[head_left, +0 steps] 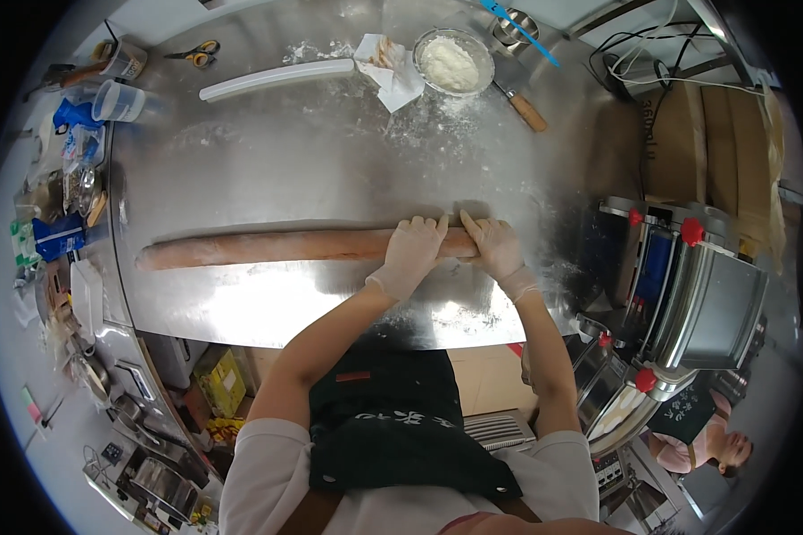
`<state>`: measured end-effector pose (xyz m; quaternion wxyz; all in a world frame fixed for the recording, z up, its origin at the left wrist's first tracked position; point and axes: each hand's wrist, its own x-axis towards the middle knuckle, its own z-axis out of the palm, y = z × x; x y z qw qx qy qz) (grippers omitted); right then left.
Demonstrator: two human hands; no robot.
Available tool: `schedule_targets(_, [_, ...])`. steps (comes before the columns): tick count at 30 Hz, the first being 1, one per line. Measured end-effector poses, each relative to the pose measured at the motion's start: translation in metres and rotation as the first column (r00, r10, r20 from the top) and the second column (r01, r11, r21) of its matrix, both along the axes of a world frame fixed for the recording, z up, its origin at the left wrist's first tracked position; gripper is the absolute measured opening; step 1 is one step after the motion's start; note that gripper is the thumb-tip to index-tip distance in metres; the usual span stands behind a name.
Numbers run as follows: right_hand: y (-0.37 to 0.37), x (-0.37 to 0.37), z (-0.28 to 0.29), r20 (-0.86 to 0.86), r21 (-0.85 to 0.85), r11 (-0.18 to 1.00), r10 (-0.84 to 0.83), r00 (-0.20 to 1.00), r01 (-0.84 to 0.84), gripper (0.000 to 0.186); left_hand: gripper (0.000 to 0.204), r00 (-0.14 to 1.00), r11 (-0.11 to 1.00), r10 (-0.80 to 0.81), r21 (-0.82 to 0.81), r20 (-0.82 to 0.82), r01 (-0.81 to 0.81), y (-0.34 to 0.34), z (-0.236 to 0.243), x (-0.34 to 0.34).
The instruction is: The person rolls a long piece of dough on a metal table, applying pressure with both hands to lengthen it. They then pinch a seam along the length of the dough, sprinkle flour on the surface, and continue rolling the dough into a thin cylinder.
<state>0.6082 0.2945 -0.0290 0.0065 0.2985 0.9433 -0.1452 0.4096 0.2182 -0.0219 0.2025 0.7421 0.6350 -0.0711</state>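
A long brown dough roll (285, 245) lies crosswise on the steel table (241, 169), lightly dusted with flour. My left hand (415, 254), in a thin clear glove, is wrapped over the roll near its right end. At that end my right hand (498, 250), gloved the same way, has its fingers closed around the tip. Only a short stretch of dough shows between the two hands. The left part of the roll rests untouched on the metal.
Toward the back are a bowl of flour (453, 62), a wooden-handled tool (526, 111), crumpled paper (391, 71), a white strip (277, 78) and scissors (196, 53). A steel roller machine (709, 299) stands at right; another person (691, 428) is beyond it. Supplies crowd the left side.
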Motion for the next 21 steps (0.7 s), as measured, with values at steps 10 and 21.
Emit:
schedule_targets(10, [-0.015,-0.016,0.025,0.332,0.092,0.989,-0.142,0.933,0.118,0.093,0.092,0.984,0.964,0.133,0.215,0.115,-0.156,-0.017,0.006,0.003])
schedule_targets(21, [-0.069,-0.053,-0.014,-0.150,0.154,0.916,-0.350,0.925,0.371,0.073,0.078,0.964,0.959,0.130,0.220,0.231,-0.181,-0.063,0.000,-0.051])
